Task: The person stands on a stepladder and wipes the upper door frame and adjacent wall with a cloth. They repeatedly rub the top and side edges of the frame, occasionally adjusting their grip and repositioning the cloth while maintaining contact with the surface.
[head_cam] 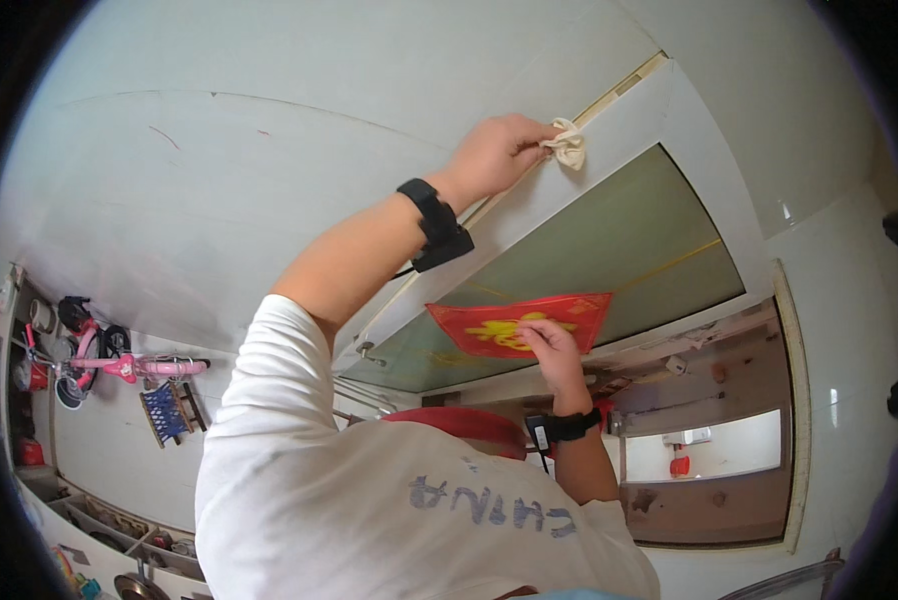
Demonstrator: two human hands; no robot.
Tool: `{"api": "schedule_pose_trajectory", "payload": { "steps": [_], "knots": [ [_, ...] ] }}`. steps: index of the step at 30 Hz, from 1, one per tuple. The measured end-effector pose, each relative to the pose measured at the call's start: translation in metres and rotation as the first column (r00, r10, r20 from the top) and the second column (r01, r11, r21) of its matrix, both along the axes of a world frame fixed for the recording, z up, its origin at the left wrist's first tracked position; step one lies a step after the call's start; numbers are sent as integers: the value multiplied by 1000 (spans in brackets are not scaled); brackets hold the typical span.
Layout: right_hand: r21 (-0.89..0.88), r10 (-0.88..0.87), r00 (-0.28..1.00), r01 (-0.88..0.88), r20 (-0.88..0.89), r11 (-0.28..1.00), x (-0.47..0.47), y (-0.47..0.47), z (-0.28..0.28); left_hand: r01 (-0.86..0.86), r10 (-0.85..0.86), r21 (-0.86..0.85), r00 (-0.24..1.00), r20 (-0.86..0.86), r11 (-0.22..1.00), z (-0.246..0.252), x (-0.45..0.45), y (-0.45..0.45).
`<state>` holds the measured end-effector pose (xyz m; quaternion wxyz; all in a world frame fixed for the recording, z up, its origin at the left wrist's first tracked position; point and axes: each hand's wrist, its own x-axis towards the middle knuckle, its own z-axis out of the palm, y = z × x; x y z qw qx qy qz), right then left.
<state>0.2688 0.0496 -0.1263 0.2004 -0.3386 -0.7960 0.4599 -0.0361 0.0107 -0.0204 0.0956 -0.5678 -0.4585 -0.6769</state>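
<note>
My left hand is raised high and pinches a crumpled cream cloth against the white frame of a glass-panelled door, close to its upper edge strip. Lower down, my right hand is in front of a red paper decoration with a gold character, over the greenish glass pane. Its thumb and forefinger are close together near the gold character; whether they grip the paper cannot be made out. Each wrist bears a black strapped device.
A metal door handle is on the lower left of the door. Farther left are a pink child's bicycle, a small blue-strapped folding stool and shelving with items. A framed opening is at right; behind me is something red and rounded.
</note>
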Motion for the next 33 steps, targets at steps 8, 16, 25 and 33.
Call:
{"api": "schedule_pose_trajectory", "payload": {
  "steps": [8, 16, 25, 33],
  "knots": [
    [2, -29, 999, 29, -28, 1000, -8, -5, 7, -116, 132, 145, 985, -108, 983, 44, -20, 19],
    [52, 23, 998, -26, 61, 998, -7, -12, 10, -159, 157, -11, 980, -126, 987, 14, -6, 24],
    [14, 27, 996, -29, 86, 999, -13, -8, 1, -166, 154, -77, 978, -137, 983, -34, 3, 5],
    [-26, 38, 995, -35, 96, 999, -26, -8, -9, -86, 67, -242, 994, -86, 966, -98, 3, -10]
  ]
}}
